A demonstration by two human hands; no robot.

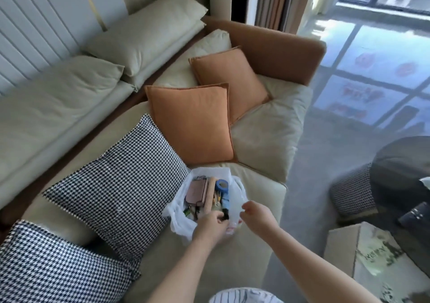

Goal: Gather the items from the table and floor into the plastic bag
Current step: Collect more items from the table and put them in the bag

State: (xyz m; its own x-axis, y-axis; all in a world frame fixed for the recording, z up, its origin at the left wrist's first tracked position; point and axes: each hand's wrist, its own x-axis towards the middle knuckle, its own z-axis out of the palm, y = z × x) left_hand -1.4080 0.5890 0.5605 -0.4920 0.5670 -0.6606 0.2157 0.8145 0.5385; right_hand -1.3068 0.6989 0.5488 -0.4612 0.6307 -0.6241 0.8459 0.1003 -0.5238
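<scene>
Your plastic bag (179, 221) sits open on the cream sofa seat (256, 139), close to the seat's front edge and touching the corner of the large houndstooth cushion (116, 186) on its left. Inside the bag you can see a pink pouch (196, 191) toward the cushion side, a tan ribbed case (210, 193) lying just beside it, and a roll of blue tape (222, 185) at the far side of the opening; smaller things lie under them, too jumbled to tell apart. Your left hand (213, 226) is at the bag's near rim, fingers curled, thumb and fingertips pinching a small black object (225, 214) just over the opening; what that object is cannot be made out. Your right hand (256, 213) is at the bag's right edge with its fingers curled inward; it seems to pinch the thin plastic there, but the blur leaves it unclear whether it truly has hold of anything. Beyond the bag, farther back on the seat, two orange cushions (193, 123) lean one behind the other. A second houndstooth cushion (58, 267) lies nearer you than the bag, to its left. To the bag's right, off the sofa, a dark round table (400, 163) stands on the grey floor (325, 139).
</scene>
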